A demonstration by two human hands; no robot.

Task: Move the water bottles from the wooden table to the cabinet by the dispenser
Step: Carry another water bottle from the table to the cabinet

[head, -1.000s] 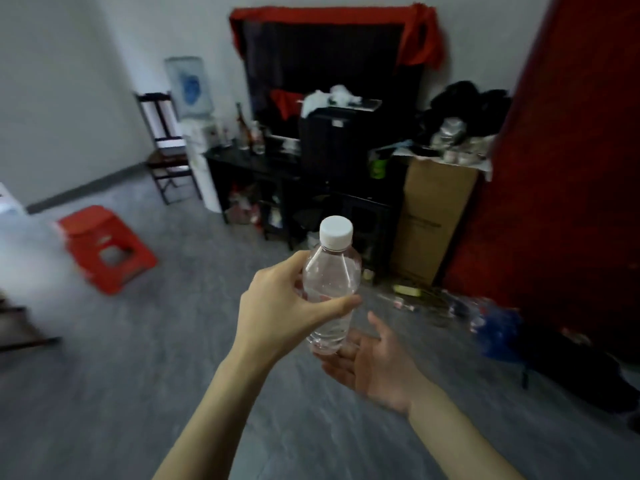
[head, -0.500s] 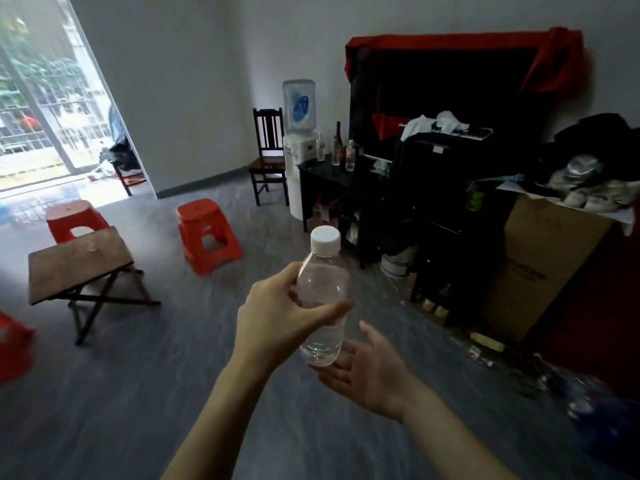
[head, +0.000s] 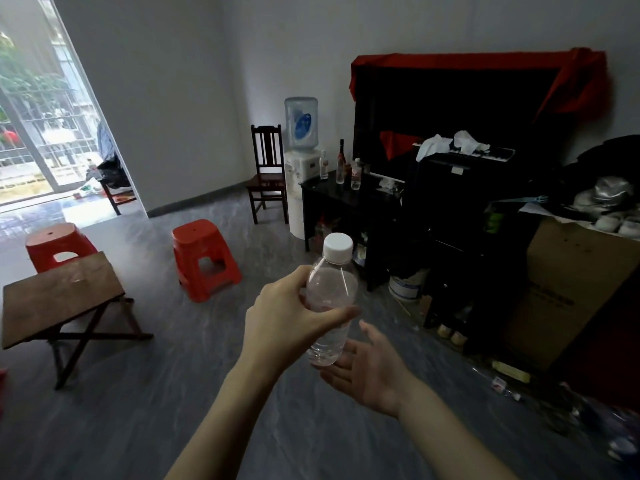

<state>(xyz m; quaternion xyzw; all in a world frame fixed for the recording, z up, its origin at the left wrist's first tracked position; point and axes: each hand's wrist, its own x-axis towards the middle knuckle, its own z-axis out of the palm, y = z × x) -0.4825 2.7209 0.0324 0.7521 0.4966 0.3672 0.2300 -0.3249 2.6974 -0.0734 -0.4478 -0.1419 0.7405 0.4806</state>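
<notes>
My left hand [head: 289,322] grips a clear water bottle [head: 331,299] with a white cap, held upright in mid-air at the centre of the view. Just below and to the right of the bottle's base, my right hand [head: 369,370] lies open, palm up. The wooden folding table [head: 59,296] stands at the left with its top bare. The black cabinet [head: 349,206] sits beside the white water dispenser [head: 300,161] at the back, with several bottles [head: 348,171] standing on its top.
Two red plastic stools [head: 204,258] [head: 57,244] stand on the grey floor between the table and the cabinet. A dark wooden chair [head: 267,174] is left of the dispenser. A cardboard box [head: 568,292] and floor clutter lie at the right.
The view has swung left and moved closer to the cabinet; the table and doorway came into view. Both hands and the bottle keep the same pose.
</notes>
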